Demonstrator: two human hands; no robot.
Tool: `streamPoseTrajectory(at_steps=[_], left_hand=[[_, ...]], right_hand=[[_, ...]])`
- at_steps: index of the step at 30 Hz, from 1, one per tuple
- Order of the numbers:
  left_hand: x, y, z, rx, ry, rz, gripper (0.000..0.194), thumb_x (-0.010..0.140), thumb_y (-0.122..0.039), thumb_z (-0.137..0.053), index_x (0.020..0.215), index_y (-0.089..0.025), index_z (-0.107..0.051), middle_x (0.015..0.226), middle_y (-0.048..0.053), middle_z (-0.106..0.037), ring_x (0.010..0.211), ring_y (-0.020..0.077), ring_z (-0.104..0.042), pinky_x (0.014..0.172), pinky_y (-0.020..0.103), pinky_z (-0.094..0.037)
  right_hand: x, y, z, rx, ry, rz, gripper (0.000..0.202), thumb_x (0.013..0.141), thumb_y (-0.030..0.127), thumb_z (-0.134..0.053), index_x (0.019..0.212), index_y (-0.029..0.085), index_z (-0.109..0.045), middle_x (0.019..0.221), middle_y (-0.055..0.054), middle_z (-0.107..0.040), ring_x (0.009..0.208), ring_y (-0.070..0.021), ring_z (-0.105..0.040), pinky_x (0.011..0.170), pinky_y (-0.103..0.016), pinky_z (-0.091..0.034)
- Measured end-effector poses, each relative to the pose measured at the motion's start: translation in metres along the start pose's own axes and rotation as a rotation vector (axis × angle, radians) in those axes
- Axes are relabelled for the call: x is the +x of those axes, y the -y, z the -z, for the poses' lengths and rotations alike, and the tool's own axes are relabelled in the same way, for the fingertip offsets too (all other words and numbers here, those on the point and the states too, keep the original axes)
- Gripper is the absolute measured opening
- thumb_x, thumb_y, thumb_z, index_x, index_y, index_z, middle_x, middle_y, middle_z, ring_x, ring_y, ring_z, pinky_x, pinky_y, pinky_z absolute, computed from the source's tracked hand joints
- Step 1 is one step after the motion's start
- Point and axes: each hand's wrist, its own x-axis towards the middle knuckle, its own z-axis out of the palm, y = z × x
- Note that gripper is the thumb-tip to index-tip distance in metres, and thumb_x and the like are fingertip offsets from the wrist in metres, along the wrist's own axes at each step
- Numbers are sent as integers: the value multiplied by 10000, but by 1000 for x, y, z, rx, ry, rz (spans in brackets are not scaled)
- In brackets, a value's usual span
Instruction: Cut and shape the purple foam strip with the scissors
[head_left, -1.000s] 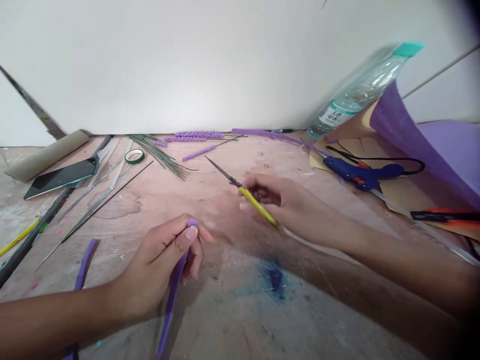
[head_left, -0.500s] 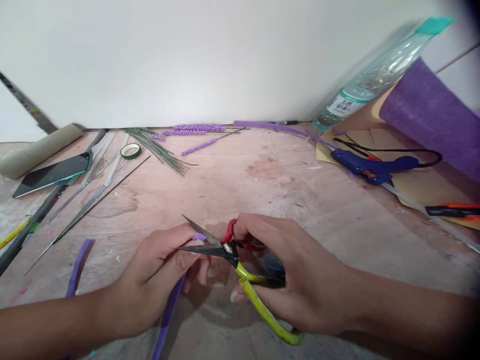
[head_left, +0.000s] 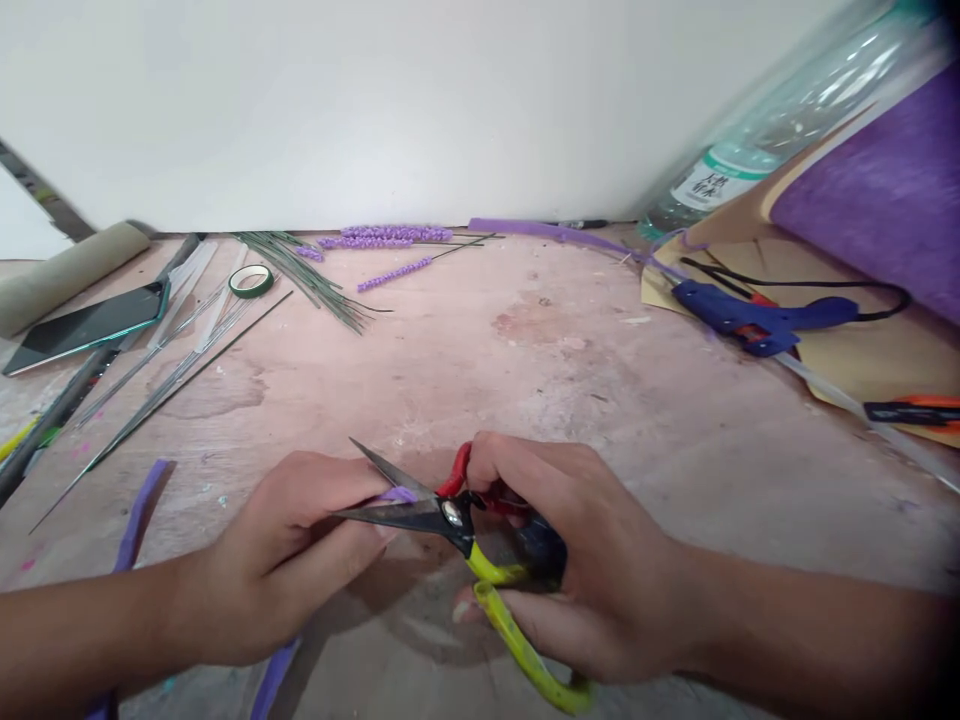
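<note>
My left hand [head_left: 307,550] pinches a narrow purple strip [head_left: 276,680]; a short end shows at the fingertips and the rest hangs down below the hand. In my right hand [head_left: 577,560] is a pair of scissors [head_left: 450,515] with one red and one yellow handle loop. Their blades are spread, pointing left, with the purple end between them close to my left fingertips. Another purple strip [head_left: 139,515] lies on the table, partly hidden under my left forearm.
Along the white wall lie purple beaded stems [head_left: 397,236], green wires [head_left: 315,280] and a green tape roll [head_left: 250,281]. To the left are a phone [head_left: 86,325] and a cardboard tube [head_left: 75,275]. A blue glue gun [head_left: 757,315] and a plastic bottle [head_left: 720,180] are on the right.
The view has shifted slightly. My left hand has tipped and moved a little left, and the hanging strip swings left with it. The scissors stay spread around the strip's end.
</note>
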Motion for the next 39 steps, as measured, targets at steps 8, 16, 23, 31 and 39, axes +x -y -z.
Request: streamPoseTrajectory(at_steps=[8, 16, 23, 31, 39], left_hand=[[5, -2, -3, -466, 22, 259, 373, 1019, -385, -508, 848, -178, -767, 557, 16, -653, 507, 116, -555, 515, 212, -411], [4, 2, -6, -642, 27, 356, 355, 999, -419, -543, 910, -172, -781, 609, 53, -743, 543, 144, -622, 561, 231, -455], [5, 0, -3, -488, 43, 273, 362, 995, -416, -546, 923, -166, -799, 602, 59, -746, 563, 161, -645, 611, 250, -501], [5, -1, -1, -447, 53, 289, 391, 985, -429, -551, 860, -126, -763, 447, -35, -499, 382, 61, -381, 417, 165, -301], [5, -3, 2, -402, 36, 327, 423, 974, -455, -550, 802, -126, -754, 436, -59, -401, 393, 50, -277, 406, 172, -201]], right_hand=[[7, 18, 17, 239, 202, -317, 287, 834, 372, -689, 783, 229, -445, 649, 53, -461, 566, -119, -392, 466, -226, -326], [13, 28, 25, 269, 286, -423, 272, 864, 447, -632, 794, 219, -501, 721, 21, -538, 642, -149, -480, 500, -257, -334], [5, 19, 12, 135, 163, -230, 342, 820, 398, -721, 753, 225, -435, 591, 83, -458, 498, -97, -366, 464, -239, -300], [4, 14, 12, 154, 182, -132, 165, 862, 323, -672, 844, 199, -564, 598, 81, -413, 488, -89, -363, 455, -233, -298], [6, 17, 16, 277, 245, -153, 311, 881, 262, -684, 710, 216, -428, 591, 93, -331, 492, -75, -303, 444, -216, -259]])
